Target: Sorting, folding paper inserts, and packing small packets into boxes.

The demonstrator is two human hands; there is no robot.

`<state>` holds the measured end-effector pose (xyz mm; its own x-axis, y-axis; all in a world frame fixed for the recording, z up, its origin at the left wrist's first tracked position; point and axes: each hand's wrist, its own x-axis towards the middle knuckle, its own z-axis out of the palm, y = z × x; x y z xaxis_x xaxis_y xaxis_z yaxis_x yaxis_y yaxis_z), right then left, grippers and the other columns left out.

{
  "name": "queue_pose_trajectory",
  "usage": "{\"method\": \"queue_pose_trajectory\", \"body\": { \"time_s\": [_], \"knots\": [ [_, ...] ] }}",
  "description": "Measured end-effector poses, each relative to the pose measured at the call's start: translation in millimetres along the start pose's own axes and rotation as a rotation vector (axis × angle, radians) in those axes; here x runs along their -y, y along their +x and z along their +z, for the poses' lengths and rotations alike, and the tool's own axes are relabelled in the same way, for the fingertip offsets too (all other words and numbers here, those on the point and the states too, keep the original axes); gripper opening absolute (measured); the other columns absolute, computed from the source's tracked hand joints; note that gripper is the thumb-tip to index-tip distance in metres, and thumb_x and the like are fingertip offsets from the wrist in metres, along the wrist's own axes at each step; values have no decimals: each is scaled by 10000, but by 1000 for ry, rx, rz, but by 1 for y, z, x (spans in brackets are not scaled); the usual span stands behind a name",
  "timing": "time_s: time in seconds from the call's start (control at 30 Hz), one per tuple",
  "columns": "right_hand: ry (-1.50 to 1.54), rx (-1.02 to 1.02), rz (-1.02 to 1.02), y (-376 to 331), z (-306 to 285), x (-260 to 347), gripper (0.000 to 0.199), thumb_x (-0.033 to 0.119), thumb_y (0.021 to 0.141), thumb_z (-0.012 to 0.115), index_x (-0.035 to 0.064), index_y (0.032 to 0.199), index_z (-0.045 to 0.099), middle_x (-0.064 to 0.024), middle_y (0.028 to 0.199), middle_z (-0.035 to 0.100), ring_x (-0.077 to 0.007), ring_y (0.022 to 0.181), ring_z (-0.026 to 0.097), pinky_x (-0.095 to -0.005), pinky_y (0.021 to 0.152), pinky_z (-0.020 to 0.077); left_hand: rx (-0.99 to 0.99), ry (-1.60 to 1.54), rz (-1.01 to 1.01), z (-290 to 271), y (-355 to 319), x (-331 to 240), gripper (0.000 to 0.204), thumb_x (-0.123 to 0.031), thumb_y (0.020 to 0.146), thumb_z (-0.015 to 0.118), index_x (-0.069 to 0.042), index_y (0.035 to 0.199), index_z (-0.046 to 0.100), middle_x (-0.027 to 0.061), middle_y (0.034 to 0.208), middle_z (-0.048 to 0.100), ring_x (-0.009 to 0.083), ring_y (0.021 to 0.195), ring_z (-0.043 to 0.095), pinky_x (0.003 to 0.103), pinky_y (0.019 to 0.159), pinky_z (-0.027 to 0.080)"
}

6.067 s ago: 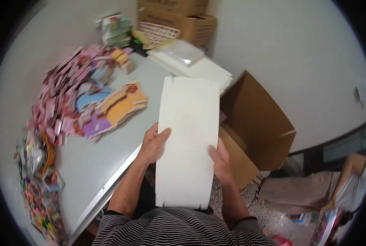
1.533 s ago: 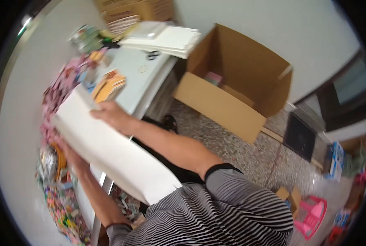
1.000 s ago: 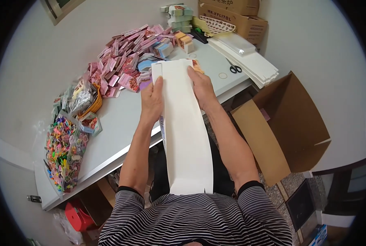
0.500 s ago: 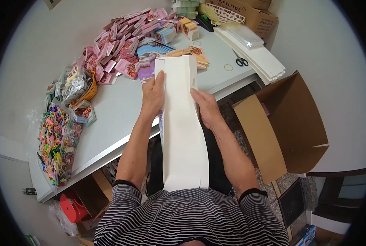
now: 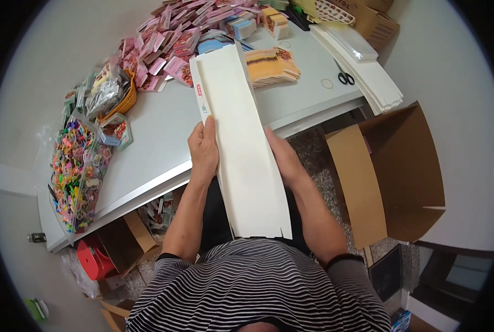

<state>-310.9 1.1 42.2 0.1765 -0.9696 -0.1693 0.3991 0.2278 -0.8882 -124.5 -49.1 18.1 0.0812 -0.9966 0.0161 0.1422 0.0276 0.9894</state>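
A long white cardboard blank (image 5: 241,127), its long sides folded up, slants from my lap over the table's front edge. Coloured print shows on its left flap. My left hand (image 5: 204,148) grips that left side, thumb on the flap and fingers curled behind it. Along the right edge lies my right hand (image 5: 286,157), touching or very close to the side; it is slightly blurred and its fingers are mostly hidden. Beyond the blank's far end, orange printed cartons (image 5: 272,66) lie fanned out on the table (image 5: 153,149).
Pink boxes (image 5: 153,41) are heaped at the back. Leftward are an orange basket (image 5: 126,102) and a clear bag of colourful trinkets (image 5: 78,171). Black scissors (image 5: 345,76) lie near stacked white blanks (image 5: 368,80). An open brown carton (image 5: 402,177) stands at right, a red stool (image 5: 95,260) lower left.
The white blank has turned, its far end swinging leftward and up. My left hand now sits lower along its side. My right hand has slid down the right edge, and the view has shifted.
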Motion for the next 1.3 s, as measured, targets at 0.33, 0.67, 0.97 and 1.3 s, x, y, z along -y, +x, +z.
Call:
{"method": "queue_pose_trajectory", "body": {
  "time_s": [0.33,0.67,0.97,1.3],
  "knots": [
    [-466,-51,-84,1,-11,-41,366,282,1074,497,-36,1006,666,12,816,618,-48,759,521,-236,677,441,-16,-8,-61,-17,-15,-3,408,-357,1100,460,0,973,611,-9,799,588,50,717,500,231,640,443],
    [-200,222,198,-37,1,-65,433,331,1102,423,-30,1073,660,-17,895,660,-52,827,570,-251,729,479,-258,-100,-57,-48,-85,27,310,-256,1095,488,25,1079,617,25,918,682,32,780,593,206,668,496],
    [-430,174,-100,-30,-18,-107,284,233,1062,531,-27,1030,642,-20,704,561,-75,638,487,-277,565,415,-264,-9,-8,-41,-86,24,268,-215,1081,518,35,1107,610,43,936,694,33,805,603,200,688,506],
    [-121,165,-353,102,13,26,775,80,971,541,19,1614,114,-210,1517,421,-214,1339,469,-322,1104,375,50,178,71,-37,-89,25,635,-164,1067,480,41,1579,166,154,1177,669,113,999,625,257,851,504]
  ]
}}
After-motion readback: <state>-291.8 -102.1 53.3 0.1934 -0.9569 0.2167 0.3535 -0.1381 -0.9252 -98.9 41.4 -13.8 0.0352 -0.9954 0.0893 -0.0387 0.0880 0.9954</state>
